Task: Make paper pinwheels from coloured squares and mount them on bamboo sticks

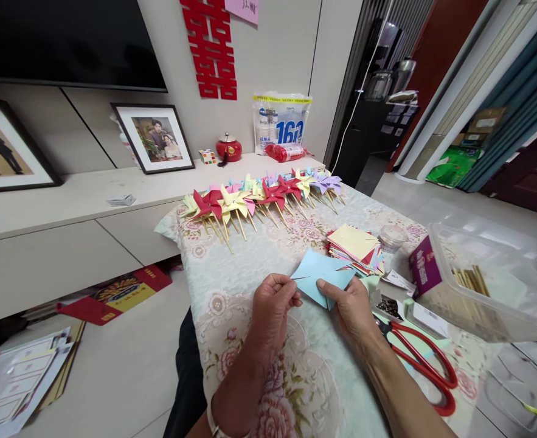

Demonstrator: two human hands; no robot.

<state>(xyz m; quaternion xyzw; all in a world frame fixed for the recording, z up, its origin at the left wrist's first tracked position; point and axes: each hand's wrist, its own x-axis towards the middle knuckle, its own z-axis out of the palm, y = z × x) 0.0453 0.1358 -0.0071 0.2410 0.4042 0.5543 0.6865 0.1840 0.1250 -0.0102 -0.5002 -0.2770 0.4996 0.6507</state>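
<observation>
Both hands work above a bench [232, 286] covered with a floral cloth. The left hand [270, 313] and the right hand [348, 304] share one light blue paper square [320, 277], held just above the cloth near the bench centre. The left grip is closed on the sheet's left corner, thumb and fingertips pinched together. The right grip is closed on the lower right edge, with the thumb on top. The sheet appears cut or folded along its diagonals, though the detail is too small to confirm.

Just beyond the sheet, to the right, lies a stack of coloured paper squares [354, 246] with a yellow sheet on top. Red-handled scissors [426, 365] lie flat on the cloth just beside the right wrist, handles toward the person. A clear plastic bin [491, 286] holding wooden sticks stands at the right edge of the bench, and a small purple box [423, 274] leans against its near wall. A small round clear container [391, 238] sits between the stack and the bin.

At the far end of the bench, a row of finished paper pinwheels [259, 198] in red, yellow, pink, blue and purple lies with the sticks pointing toward the person.
</observation>
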